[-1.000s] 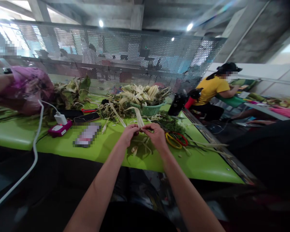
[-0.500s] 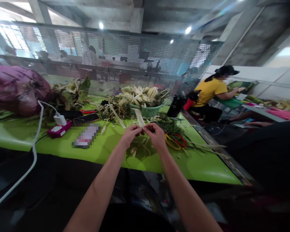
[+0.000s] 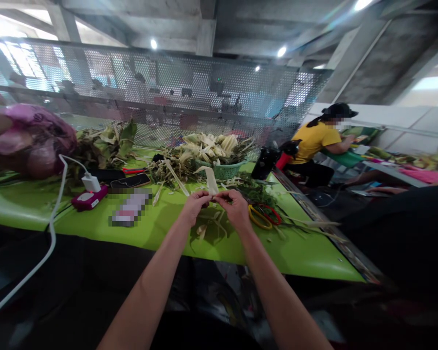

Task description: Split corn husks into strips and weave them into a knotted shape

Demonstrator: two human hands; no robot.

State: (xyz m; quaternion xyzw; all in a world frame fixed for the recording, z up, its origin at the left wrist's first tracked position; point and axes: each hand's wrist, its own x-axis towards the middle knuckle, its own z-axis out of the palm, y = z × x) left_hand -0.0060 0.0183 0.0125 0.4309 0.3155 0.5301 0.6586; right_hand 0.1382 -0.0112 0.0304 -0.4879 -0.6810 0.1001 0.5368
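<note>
My left hand [image 3: 194, 205] and my right hand [image 3: 235, 207] meet over the green table [image 3: 160, 221], fingers pinched on a pale leaf strip [image 3: 211, 181] that sticks up between them. Loose leaf scraps [image 3: 211, 227] lie on the table just under my hands. Scissors with yellow and red loop handles [image 3: 262, 215] rest just right of my right hand. A green basket [image 3: 222, 168] heaped with pale husks stands behind my hands.
A phone [image 3: 130, 181], a magenta power strip [image 3: 89, 197] with a white charger and cable, and a leaf pile [image 3: 105, 141] are at the left. A person's pink sleeve [image 3: 36, 138] rests far left. A person in yellow [image 3: 316, 141] sits at the right. A mesh screen backs the table.
My hands stay pinched on the strip and shift slightly; the view has tilted a little.
</note>
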